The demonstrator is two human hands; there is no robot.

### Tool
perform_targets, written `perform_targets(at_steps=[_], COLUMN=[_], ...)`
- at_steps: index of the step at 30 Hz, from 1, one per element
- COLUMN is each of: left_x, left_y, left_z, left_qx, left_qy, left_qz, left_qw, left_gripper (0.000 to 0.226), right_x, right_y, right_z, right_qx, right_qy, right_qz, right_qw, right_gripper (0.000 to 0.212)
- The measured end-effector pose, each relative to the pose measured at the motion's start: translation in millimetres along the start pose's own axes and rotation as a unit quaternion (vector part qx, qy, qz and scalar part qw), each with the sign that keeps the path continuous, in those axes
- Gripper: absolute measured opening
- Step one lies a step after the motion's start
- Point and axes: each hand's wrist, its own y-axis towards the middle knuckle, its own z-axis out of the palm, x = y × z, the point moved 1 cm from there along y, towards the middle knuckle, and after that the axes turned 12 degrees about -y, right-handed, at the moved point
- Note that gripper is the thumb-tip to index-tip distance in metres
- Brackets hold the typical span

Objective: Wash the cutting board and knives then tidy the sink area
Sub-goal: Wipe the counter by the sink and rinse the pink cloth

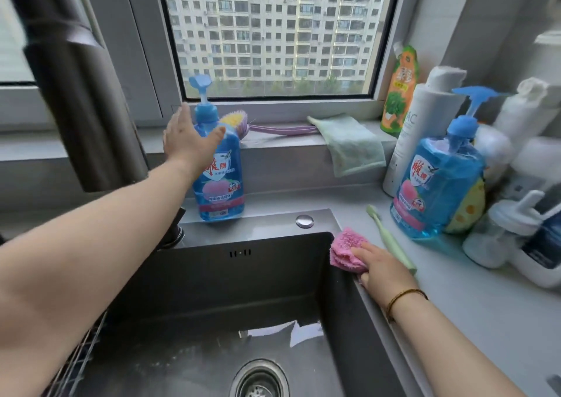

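My left hand was spread open, fingers apart, right at the upper body of the blue dish-soap bottle behind the sink; I could not tell whether the palm touched it, and nothing was gripped. My right hand lay flat, fingers extended, pressing the pink cloth onto the sink's back right corner, where rim meets counter. The basin itself was wet, with only the drain showing at the bottom.

The dark faucet rose thick on the left, blocking that side. Just beside my right hand a pale green toothbrush lay on the counter. I counted two blue pump bottles: the one by my left hand and a second blue pump bottle on the right, crowded among a tall white bottle and several other containers too blurred to count. On the window ledge sat one purple-handled scrub brush, one green cloth hanging over the edge, and one orange refill pouch.
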Motion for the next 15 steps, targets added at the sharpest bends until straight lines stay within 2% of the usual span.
perform_targets(at_steps=[3,7,12,15], left_x=[-21,-31,-1,27], left_y=[-51,-139,-252,-304], left_z=[-6,-17,-54,-92], left_qx=[0.025,0.122,0.24,0.243], left_qy=[-0.005,-0.051,0.003,0.059], left_qz=[0.069,0.129,0.052,0.004], left_qw=[0.997,0.983,0.969,0.968], left_gripper=[0.062,0.038,0.024,0.023], right_x=[-6,-14,-32,-39], right_y=[-34,-80,-153,-184], right_z=[2,6,19,24], right_qx=[0.001,-0.002,-0.039,-0.057], right_qy=[0.012,0.03,0.041,0.044], right_qz=[-0.003,-0.004,0.03,0.069], right_qw=[1.0,1.0,0.998,0.995], right_gripper=[0.052,0.054,0.053,0.051])
